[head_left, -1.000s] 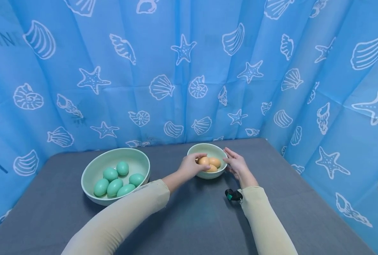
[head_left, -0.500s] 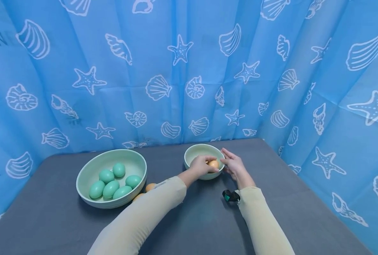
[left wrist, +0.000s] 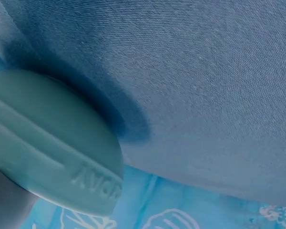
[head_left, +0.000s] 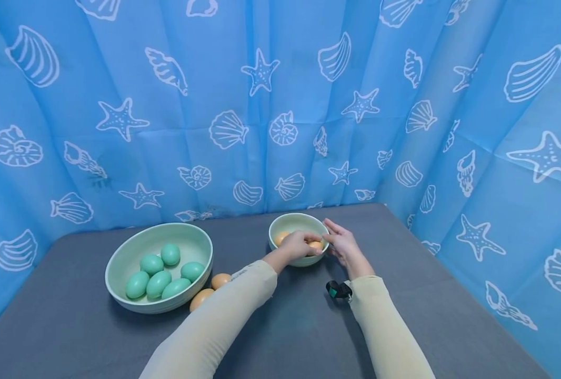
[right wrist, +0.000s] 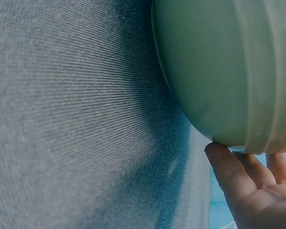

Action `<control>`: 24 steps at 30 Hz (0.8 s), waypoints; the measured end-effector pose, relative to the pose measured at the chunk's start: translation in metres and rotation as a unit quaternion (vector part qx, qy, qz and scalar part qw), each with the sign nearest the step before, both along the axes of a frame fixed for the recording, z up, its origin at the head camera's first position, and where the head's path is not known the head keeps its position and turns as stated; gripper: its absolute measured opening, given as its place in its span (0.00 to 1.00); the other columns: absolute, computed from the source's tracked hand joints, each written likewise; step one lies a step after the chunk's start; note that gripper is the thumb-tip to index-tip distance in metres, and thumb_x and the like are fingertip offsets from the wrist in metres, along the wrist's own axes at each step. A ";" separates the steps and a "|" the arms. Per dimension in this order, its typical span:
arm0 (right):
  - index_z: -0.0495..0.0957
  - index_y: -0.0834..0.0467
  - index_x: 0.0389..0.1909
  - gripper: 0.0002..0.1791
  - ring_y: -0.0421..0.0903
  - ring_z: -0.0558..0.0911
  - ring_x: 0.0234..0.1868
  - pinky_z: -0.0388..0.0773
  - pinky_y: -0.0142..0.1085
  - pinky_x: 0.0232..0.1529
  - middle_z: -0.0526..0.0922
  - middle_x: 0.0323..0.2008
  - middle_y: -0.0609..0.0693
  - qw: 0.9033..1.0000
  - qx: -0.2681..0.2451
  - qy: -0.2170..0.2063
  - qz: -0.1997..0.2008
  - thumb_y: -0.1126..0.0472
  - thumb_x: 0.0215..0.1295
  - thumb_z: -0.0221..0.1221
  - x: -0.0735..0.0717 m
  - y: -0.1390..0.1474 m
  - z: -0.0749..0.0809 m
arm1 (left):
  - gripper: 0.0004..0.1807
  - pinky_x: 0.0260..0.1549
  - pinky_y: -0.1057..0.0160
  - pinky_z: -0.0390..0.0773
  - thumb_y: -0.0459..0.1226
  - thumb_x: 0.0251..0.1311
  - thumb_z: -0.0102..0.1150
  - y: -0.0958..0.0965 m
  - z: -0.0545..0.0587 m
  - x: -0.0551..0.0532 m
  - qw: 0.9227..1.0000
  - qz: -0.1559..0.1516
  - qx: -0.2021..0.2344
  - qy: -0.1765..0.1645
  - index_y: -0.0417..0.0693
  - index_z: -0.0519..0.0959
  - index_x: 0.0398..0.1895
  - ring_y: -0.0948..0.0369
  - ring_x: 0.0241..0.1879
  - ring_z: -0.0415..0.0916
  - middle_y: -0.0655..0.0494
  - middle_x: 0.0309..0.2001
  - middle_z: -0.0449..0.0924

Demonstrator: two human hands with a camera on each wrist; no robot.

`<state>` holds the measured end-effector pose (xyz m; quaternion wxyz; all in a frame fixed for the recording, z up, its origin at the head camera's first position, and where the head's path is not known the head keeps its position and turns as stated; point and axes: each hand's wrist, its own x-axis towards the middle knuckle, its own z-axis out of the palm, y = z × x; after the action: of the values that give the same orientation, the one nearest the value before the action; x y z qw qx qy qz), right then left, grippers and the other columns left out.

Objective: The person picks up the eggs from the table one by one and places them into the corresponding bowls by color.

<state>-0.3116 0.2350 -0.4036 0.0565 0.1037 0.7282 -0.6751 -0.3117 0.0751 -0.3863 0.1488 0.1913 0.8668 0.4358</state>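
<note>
In the head view, a small pale green bowl (head_left: 299,218) stands on the table between both hands. My left hand (head_left: 297,245) reaches over its near rim and pinches a light brown egg (head_left: 316,245) between thumb and fingers inside it. Another brown egg (head_left: 280,238) shows at the bowl's left side; the hand hides part of the inside. My right hand (head_left: 347,249) holds the bowl's right side, thumb near the rim. In the right wrist view, the right hand's fingertips (right wrist: 219,150) touch the bowl's outer wall (right wrist: 205,71). Raised letters mark the bowl (left wrist: 57,138) in the left wrist view.
On the left stands a large pale green bowl (head_left: 114,263) with several green eggs (head_left: 158,284). Two brown eggs (head_left: 201,300) lie on the grey table (head_left: 285,337) against its right side, beside my left sleeve (head_left: 228,316). A blue shell-patterned curtain (head_left: 261,131) hangs behind.
My left hand has moved right, further over the small bowl, closing round an egg. The forearm's shift uncovers two brown eggs beside the large bowl. The head view has turned slightly right.
</note>
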 end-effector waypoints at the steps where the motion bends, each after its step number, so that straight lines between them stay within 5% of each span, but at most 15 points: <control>1: 0.52 0.55 0.79 0.32 0.56 0.55 0.78 0.62 0.57 0.72 0.53 0.78 0.50 1.000 -0.002 0.001 0.001 0.67 0.78 0.46 0.000 0.000 0.000 | 0.24 0.56 0.56 0.77 0.40 0.65 0.66 0.000 0.000 0.000 1.000 -0.007 -0.007 0.003 0.46 0.79 0.63 0.55 0.55 0.77 0.49 0.61 0.80; 11: 0.54 0.52 0.79 0.31 0.52 0.59 0.77 0.69 0.51 0.69 0.56 0.78 0.47 1.000 0.016 -0.013 -0.002 0.65 0.79 0.47 -0.001 -0.001 0.001 | 0.26 0.66 0.49 0.71 0.36 0.68 0.62 -0.004 0.001 0.001 1.000 -0.014 0.023 -0.015 0.39 0.74 0.67 0.49 0.67 0.71 0.42 0.65 0.75; 16: 0.54 0.52 0.79 0.32 0.53 0.61 0.76 0.79 0.33 0.50 0.56 0.78 0.47 1.000 0.021 -0.016 0.001 0.66 0.78 0.48 -0.001 -0.003 0.000 | 0.24 0.64 0.52 0.73 0.30 0.66 0.61 -0.013 0.002 0.004 0.998 0.013 0.060 -0.011 0.37 0.75 0.65 0.49 0.67 0.71 0.41 0.65 0.76; 21: 0.54 0.51 0.79 0.32 0.53 0.66 0.74 0.69 0.26 0.31 0.56 0.77 0.47 0.999 0.025 -0.024 -0.003 0.65 0.78 0.49 -0.002 0.000 0.000 | 0.24 0.61 0.53 0.78 0.28 0.67 0.59 -0.033 0.011 0.014 0.994 0.011 0.107 -0.034 0.34 0.72 0.66 0.44 0.66 0.71 0.36 0.66 0.73; 24: 0.54 0.49 0.79 0.32 0.49 0.73 0.64 0.65 0.28 0.26 0.56 0.78 0.47 0.999 0.032 -0.024 -0.004 0.64 0.78 0.49 -0.003 0.002 0.002 | 0.25 0.59 0.53 0.79 0.28 0.67 0.59 -0.049 0.024 0.021 0.992 0.000 0.121 -0.037 0.33 0.71 0.67 0.43 0.66 0.71 0.35 0.66 0.72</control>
<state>-0.3145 0.2368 -0.4019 0.0681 0.1243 0.7473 -0.6492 -0.2907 0.0262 -0.3620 0.1564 0.1919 0.8016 0.5442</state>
